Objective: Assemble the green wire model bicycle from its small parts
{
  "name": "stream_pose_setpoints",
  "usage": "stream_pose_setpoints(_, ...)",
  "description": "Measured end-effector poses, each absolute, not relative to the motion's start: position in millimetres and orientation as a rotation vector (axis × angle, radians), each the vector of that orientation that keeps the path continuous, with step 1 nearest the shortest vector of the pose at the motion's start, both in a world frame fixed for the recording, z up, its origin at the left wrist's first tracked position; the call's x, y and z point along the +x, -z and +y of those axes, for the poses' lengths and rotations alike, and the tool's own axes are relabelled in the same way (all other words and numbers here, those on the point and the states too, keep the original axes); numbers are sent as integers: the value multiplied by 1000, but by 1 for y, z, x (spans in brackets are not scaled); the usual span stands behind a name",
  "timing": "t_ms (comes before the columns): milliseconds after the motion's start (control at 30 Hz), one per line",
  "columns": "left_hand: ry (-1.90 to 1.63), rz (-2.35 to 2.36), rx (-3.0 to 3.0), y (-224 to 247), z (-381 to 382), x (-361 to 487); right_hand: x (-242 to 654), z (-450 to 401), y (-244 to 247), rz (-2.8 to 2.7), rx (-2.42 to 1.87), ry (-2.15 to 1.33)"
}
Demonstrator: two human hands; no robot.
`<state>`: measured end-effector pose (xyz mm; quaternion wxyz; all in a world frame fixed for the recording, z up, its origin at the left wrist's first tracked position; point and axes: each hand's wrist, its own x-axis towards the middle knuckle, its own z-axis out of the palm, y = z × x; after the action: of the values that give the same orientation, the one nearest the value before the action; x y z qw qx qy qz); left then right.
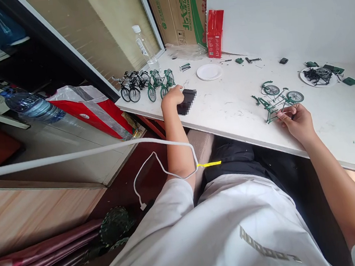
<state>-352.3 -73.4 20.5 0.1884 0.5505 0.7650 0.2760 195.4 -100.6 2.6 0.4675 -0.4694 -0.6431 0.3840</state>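
Observation:
At the table's front edge, my left hand [173, 97] is curled closed, beside a small green model bicycle [163, 83] and a black phone [187, 100]. What its fingers hold, if anything, is hidden. Black model bicycles [134, 84] stand upright in a row left of the green ones. Over on the right, my right hand [295, 122] pinches the end of a green bicycle frame [271, 106] between thumb and fingers. Loose spoked wheels [295, 97] and other green parts lie by that frame.
A white plate [209, 72] sits mid-table; another plate [304, 79] holds black parts. A bottle [145, 46], red box [215, 33] and cardboard box [178, 12] stand behind. Small dark and green pieces [349, 81] are scattered. A white cable [102, 151] crosses over my left arm.

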Motion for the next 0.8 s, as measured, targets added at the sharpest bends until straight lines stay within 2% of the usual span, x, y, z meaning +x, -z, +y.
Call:
stream_pose_setpoints(67, -668, 2244, 1362, -28, -76, -346, 195, -101, -3, -1565, -1162, -943)
stream_pose_setpoints(300, -655, 2236, 1331, -39, -82, -340, 194, -99, -3, -1522, -1168, -949)
stream_pose_setpoints(533, -801, 2176, 1347, -34, -81, -343, 194, -101, -3, -1569, -1148, -957)
stream_pose_setpoints(800, -640, 2252, 1327, -48, -87, -333, 195, -99, 0, -1541, -1122, -964)
